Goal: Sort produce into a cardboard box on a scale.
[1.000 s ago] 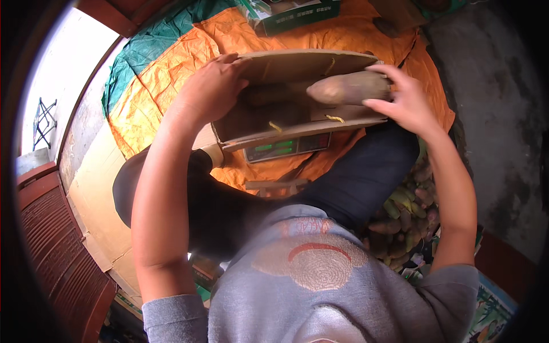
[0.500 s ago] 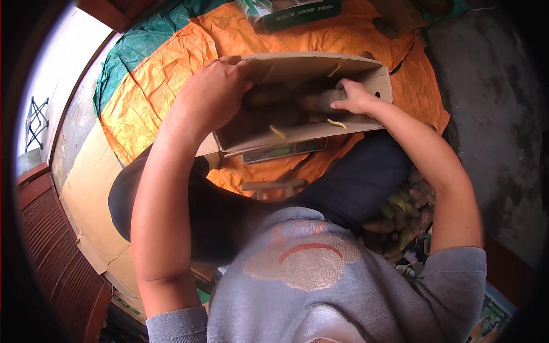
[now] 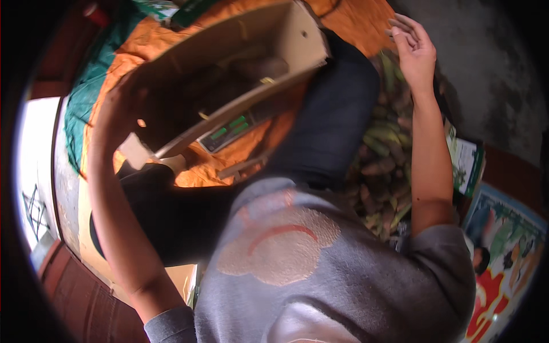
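Note:
An open cardboard box [image 3: 297, 43] stands tilted across the view at the upper left, over a scale with a lit green display [image 3: 231, 132]. Inside it lie thick, brownish, elongated vegetables [image 3: 266, 67], mostly in shadow; their kind is unclear. My left hand [image 3: 127, 106] grips the box's left end, its thumb tip showing inside the wall; shadow hides most of the fingers. Away from the box, my right hand [image 3: 417, 54] is empty with its fingers stretched out. It is above the far end of a pile of long tapered vegetables [image 3: 380, 166], yellow-green and purplish brown.
An orange sheet [image 3: 360, 23] and a green one [image 3: 83, 120] cover the floor under the box. My bent legs [image 3: 326, 120] flank the scale. Printed cartons [image 3: 466, 163] and a colourful printed panel [image 3: 509, 251] lie at the right. Reddish-brown slatted wood [image 3: 74, 291] stands lower left.
My right hand has left the vegetable inside the box and swung right, out over the pile. The view has turned, so the box now sits farther left and slanted.

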### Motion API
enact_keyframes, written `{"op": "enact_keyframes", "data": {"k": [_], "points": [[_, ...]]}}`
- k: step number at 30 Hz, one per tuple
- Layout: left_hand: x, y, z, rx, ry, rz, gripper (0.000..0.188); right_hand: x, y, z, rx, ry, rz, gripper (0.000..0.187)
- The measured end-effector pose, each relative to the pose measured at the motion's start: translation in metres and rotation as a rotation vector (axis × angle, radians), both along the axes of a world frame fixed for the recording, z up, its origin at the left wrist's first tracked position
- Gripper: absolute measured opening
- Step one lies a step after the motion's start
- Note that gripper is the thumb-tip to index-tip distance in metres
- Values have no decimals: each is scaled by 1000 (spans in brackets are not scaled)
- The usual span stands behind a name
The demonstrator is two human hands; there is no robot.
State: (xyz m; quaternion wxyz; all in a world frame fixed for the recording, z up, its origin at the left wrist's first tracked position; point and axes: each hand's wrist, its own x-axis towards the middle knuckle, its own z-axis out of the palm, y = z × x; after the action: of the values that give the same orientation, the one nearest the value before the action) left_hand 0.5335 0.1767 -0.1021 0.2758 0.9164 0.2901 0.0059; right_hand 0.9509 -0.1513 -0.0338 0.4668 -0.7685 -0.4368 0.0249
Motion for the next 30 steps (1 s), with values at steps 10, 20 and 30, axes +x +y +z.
{"op": "enact_keyframes", "data": {"k": [10,20,30], "points": [[-16,20,-22,85,-47,63,54,-7,-204,-72,-129,461,-453,29],[3,12,8,37,250,333,52,-88,72,11,-536,190,620,33],[2,5,23,71,251,293,57,-140,260,-195,-1498,-169,971,57]]}}
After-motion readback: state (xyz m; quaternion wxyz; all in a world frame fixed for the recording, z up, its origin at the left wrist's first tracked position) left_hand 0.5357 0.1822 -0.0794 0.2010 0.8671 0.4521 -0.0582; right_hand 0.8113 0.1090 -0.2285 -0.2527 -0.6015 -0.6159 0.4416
